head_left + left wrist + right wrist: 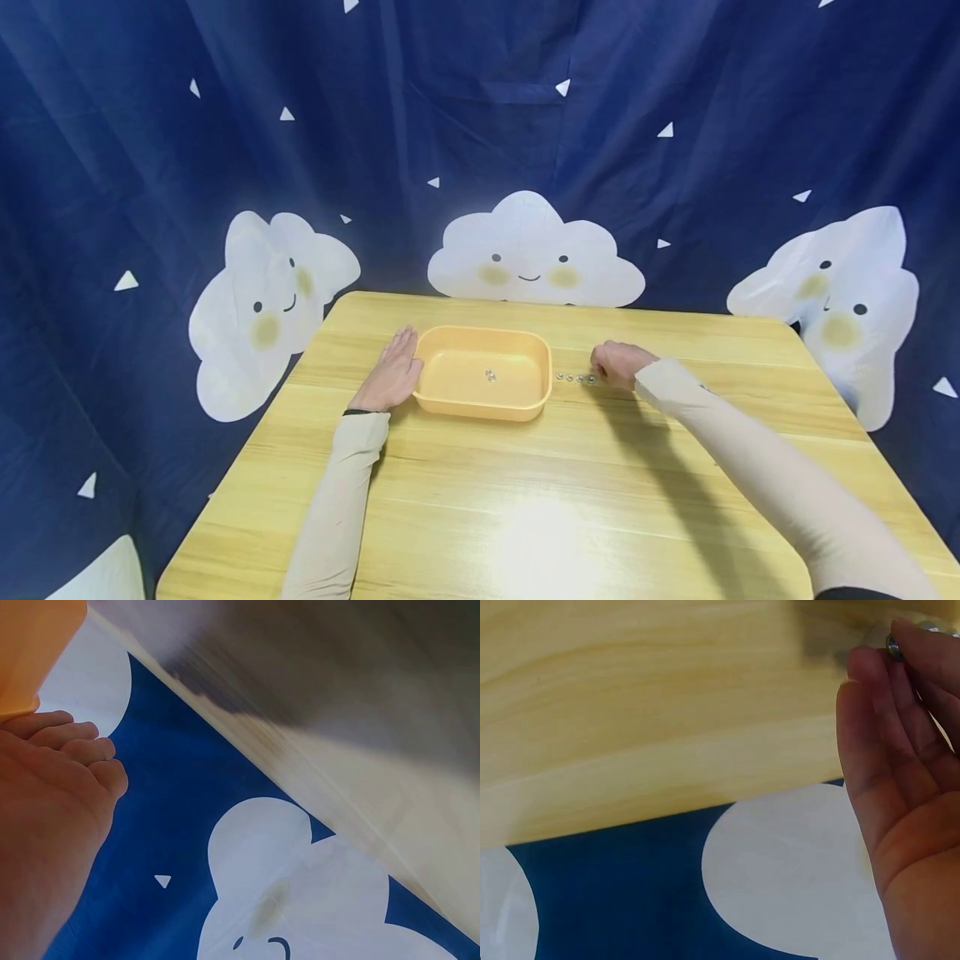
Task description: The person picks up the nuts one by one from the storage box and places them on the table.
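A shallow orange-yellow plastic basin [480, 410] sits on the table, with a few small shiny balls [491, 376] on its floor. My left hand [390, 373] lies against the basin's left rim, fingers straight; its fingertips also show by the orange wall [37, 660] in the left wrist view. To the right of the basin, several shiny balls [570, 378] form a short row. At that row's right end is my right hand [621, 363]. In the right wrist view its thumb and a finger pinch one small shiny ball [894, 648], partly hidden by the thumb.
The wooden table [450, 500] has rounded corners and a bright glare near its front. A dark blue curtain [480, 125] with white cloud prints hangs behind and around it. My right arm casts a long shadow on the wood.
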The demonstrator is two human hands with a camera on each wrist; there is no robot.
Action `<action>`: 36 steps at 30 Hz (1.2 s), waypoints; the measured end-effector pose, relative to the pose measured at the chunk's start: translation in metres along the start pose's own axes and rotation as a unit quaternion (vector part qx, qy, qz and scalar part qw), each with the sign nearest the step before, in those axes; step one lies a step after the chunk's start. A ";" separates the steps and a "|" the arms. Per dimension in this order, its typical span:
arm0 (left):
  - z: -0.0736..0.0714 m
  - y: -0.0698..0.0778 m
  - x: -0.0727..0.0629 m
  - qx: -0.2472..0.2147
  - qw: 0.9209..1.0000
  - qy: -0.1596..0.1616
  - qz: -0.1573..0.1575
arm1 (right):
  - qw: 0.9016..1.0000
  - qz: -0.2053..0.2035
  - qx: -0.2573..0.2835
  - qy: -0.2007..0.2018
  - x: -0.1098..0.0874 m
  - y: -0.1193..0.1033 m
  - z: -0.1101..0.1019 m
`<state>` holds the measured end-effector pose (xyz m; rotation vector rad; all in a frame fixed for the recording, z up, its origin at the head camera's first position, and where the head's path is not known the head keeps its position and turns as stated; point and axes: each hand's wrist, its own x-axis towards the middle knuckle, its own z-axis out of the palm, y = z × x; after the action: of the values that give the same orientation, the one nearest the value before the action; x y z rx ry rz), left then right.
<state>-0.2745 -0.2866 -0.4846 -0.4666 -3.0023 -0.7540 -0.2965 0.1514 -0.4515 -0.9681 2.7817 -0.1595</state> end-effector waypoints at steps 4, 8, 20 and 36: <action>0.000 0.000 0.000 0.001 1.000 -0.002 0.000 | 1.000 -0.008 -0.001 0.016 -0.002 -0.001 0.003; 0.002 -0.001 0.000 -0.004 1.000 -0.007 -0.004 | 1.000 -0.001 -0.007 0.027 -0.004 -0.002 0.005; 0.001 -0.001 0.000 -0.008 1.000 -0.010 -0.010 | 0.999 -0.009 -0.005 0.048 -0.003 0.003 0.010; 0.000 0.001 0.000 -0.001 1.000 0.001 -0.003 | 0.999 0.007 0.003 0.036 -0.007 0.003 0.014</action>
<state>-0.2740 -0.2861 -0.4846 -0.4579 -3.0027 -0.7580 -0.2899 0.1572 -0.4645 -0.9607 2.8505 -0.2041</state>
